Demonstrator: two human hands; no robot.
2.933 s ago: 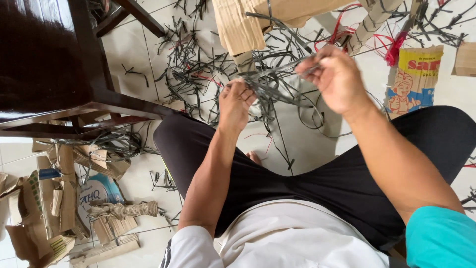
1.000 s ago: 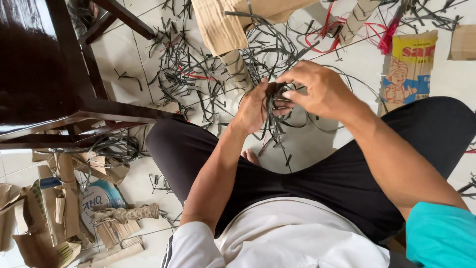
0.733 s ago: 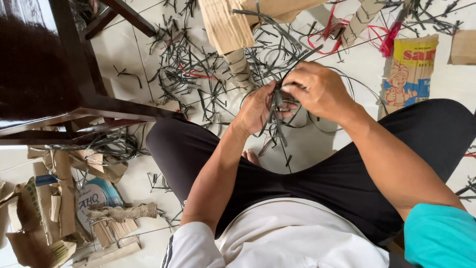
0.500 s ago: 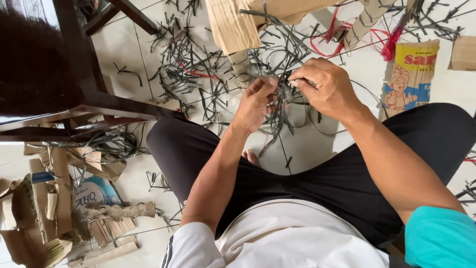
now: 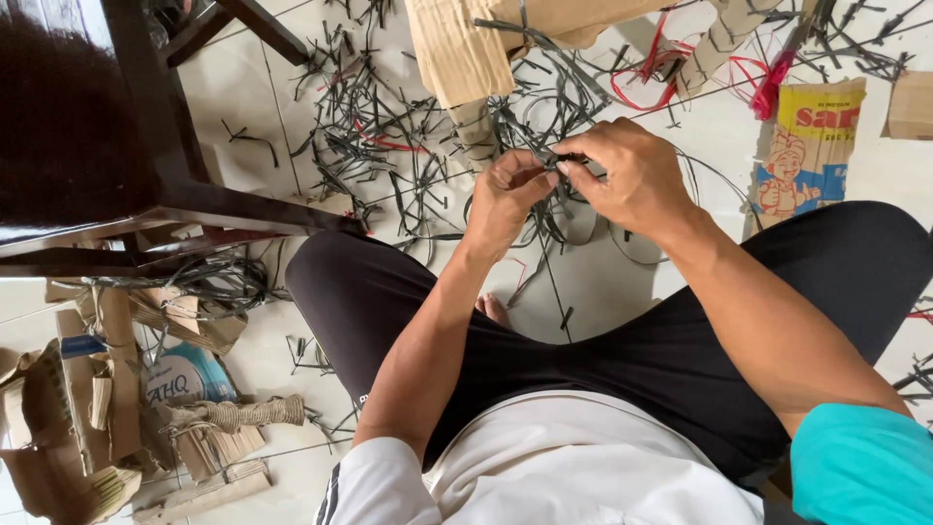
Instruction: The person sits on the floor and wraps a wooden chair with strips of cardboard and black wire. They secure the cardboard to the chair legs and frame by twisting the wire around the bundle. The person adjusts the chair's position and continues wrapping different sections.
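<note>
A person sits on a pale tiled floor [image 5: 603,292] with legs in black trousers spread wide. The left hand [image 5: 510,194] and the right hand [image 5: 627,175] meet above the floor, and both pinch a thin dark strip [image 5: 551,161] between their fingertips. More long dark strips hang down under the hands. Lots of short dark cut strips [image 5: 379,126] lie all over the tiles. A torn brown cardboard piece [image 5: 462,49] lies near the top, with red string [image 5: 646,83] just beside it. A yellow printed paper wrapper [image 5: 807,146] lies to the right. A dark shiny wooden chair [image 5: 87,126] stands on the left. Below it lies a pile of brown cardboard scraps [image 5: 97,408].
</note>
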